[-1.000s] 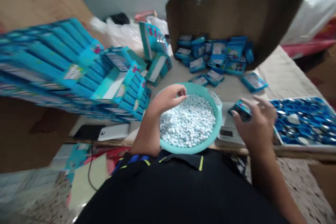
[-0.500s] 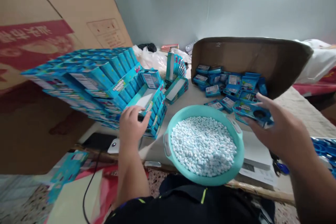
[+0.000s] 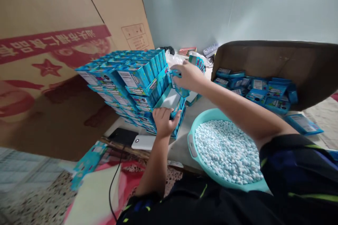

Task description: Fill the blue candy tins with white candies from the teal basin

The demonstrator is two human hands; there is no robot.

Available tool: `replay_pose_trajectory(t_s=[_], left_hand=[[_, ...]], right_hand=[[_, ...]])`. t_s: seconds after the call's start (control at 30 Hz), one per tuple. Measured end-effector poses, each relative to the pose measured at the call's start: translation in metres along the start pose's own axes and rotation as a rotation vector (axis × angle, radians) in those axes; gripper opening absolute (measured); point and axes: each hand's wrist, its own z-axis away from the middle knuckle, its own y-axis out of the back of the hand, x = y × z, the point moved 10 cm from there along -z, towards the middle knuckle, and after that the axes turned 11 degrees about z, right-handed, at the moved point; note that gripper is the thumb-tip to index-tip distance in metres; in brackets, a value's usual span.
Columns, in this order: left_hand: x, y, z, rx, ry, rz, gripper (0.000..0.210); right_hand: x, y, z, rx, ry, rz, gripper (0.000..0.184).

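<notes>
My right hand [image 3: 190,76] reaches across to the far end of an open display tray [image 3: 172,99] and is closed on a small blue candy box [image 3: 182,90], partly hidden by the fingers. My left hand [image 3: 165,122] grips the near end of the same tray, fingers over its edge and thumb along the side. The tray's white inside shows between the hands. It tops a low pile of filled trays, right beside a taller stack of blue candy boxes [image 3: 137,74]. In front of my body, a turquoise basin [image 3: 192,132] holds many small white and pale-blue candies [image 3: 229,151].
At the right, a brown carton [image 3: 250,54] lies with loose blue boxes [image 3: 260,84] in it. A black phone [image 3: 123,136] and a white device [image 3: 144,142] lie at the table's front edge. A large printed carton [image 3: 52,59] stands at the left. A cable [image 3: 113,182] hangs down.
My right hand has swung left from the carton side to the far end of the tray with a blue candy box. My left hand stays at the tray's near end. The view has turned left.
</notes>
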Motion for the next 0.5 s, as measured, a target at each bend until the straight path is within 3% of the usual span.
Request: replay_pose_trajectory(t_s=[0.1, 0.2, 0.4, 0.5], left_hand=[[0.001, 0.003, 0.001, 0.013, -0.057, -0.006, 0.03], [0.009, 0.008, 0.001, 0.076, -0.16, -0.021, 0.026], [0.018, 0.01, 0.003, 0.164, -0.251, -0.057, 0.02], [0.019, 0.01, 0.004, 0.167, -0.261, -0.058, 0.019]], right_hand=[[-0.026, -0.026, -0.008, -0.122, 0.081, 0.119, 0.037], [-0.04, -0.029, -0.012, -0.174, 0.145, 0.21, 0.03], [-0.031, -0.026, -0.013, -0.288, 0.185, 0.29, 0.065], [-0.033, -0.026, -0.013, -0.287, 0.353, 0.288, 0.056]])
